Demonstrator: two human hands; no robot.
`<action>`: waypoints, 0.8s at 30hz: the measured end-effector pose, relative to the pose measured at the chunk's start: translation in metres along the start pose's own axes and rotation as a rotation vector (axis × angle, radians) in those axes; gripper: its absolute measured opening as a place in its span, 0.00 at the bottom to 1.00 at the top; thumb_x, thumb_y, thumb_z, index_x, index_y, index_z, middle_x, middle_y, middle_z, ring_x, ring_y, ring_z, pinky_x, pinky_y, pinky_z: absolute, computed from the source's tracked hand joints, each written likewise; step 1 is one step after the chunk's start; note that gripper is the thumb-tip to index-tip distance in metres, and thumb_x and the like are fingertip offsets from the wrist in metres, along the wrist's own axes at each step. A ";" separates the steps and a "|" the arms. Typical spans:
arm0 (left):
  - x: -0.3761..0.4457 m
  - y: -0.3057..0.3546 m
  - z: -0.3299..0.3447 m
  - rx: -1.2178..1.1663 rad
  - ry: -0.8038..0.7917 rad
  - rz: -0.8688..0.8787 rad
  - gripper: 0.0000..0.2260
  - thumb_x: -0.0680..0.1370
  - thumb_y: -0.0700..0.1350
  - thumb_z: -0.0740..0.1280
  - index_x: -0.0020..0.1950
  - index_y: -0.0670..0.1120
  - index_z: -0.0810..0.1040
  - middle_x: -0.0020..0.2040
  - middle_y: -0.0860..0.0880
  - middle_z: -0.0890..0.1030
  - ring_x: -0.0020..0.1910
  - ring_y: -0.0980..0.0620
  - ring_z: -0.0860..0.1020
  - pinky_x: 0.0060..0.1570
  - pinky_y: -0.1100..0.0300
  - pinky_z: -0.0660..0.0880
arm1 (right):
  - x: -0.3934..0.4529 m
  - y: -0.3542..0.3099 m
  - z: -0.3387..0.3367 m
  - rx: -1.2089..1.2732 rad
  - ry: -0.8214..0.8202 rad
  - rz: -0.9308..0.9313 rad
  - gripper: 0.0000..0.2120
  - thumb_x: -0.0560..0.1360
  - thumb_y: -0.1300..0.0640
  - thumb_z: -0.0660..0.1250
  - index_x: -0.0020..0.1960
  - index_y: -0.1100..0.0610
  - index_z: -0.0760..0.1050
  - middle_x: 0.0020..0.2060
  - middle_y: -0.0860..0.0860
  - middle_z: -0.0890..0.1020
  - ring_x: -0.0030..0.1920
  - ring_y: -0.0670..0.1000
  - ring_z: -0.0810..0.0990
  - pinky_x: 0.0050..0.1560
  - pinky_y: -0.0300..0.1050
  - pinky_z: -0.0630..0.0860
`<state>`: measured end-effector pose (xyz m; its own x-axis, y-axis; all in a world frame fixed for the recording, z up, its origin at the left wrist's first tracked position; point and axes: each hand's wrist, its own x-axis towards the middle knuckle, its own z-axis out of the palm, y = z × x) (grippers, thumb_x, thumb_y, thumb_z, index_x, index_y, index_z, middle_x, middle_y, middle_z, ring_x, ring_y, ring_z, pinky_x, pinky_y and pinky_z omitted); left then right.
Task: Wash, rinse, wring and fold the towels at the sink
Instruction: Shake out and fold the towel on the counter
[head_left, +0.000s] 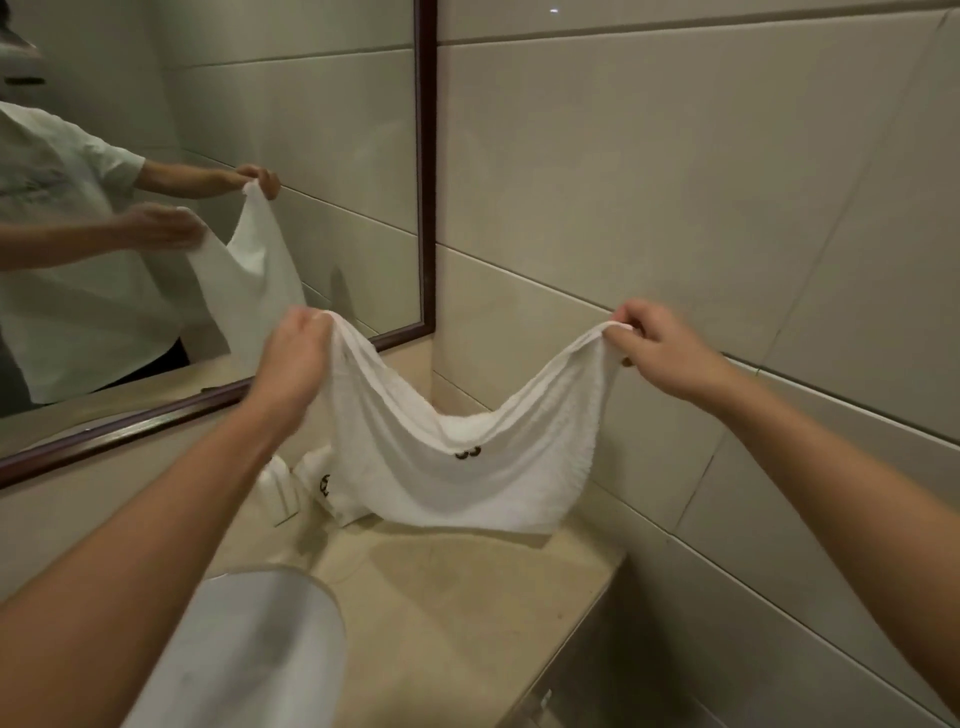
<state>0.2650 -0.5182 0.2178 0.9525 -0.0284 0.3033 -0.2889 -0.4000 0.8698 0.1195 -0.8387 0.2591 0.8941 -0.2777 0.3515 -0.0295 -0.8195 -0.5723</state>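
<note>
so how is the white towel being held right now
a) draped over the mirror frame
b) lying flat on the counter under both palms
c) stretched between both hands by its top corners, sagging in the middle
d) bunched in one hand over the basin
c: the left hand and right hand each pinch a top corner of the white towel, which sags between them above the counter.
</note>
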 end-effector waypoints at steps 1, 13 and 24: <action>-0.009 0.011 0.014 -0.070 -0.028 0.000 0.07 0.81 0.42 0.55 0.49 0.44 0.72 0.40 0.50 0.71 0.44 0.48 0.71 0.42 0.56 0.65 | 0.003 -0.010 0.007 0.069 -0.014 0.025 0.09 0.81 0.58 0.61 0.45 0.60 0.74 0.37 0.54 0.77 0.40 0.58 0.78 0.48 0.58 0.79; -0.051 0.049 0.072 -0.033 -0.555 0.368 0.14 0.77 0.50 0.71 0.33 0.47 0.79 0.28 0.55 0.78 0.28 0.60 0.72 0.31 0.63 0.66 | -0.019 -0.036 0.082 0.838 0.098 0.080 0.05 0.79 0.59 0.69 0.48 0.56 0.72 0.39 0.52 0.77 0.40 0.49 0.78 0.46 0.51 0.80; -0.050 0.053 0.046 -0.096 -0.451 0.272 0.12 0.77 0.53 0.70 0.38 0.48 0.83 0.38 0.50 0.84 0.37 0.53 0.83 0.37 0.60 0.75 | -0.157 0.047 0.247 0.717 -0.319 0.556 0.09 0.82 0.50 0.63 0.55 0.55 0.76 0.46 0.47 0.81 0.43 0.43 0.81 0.43 0.34 0.76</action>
<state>0.2068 -0.5800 0.2308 0.7827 -0.5190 0.3435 -0.5183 -0.2379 0.8214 0.0886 -0.7101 -0.0061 0.9173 -0.2982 -0.2640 -0.3000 -0.0811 -0.9505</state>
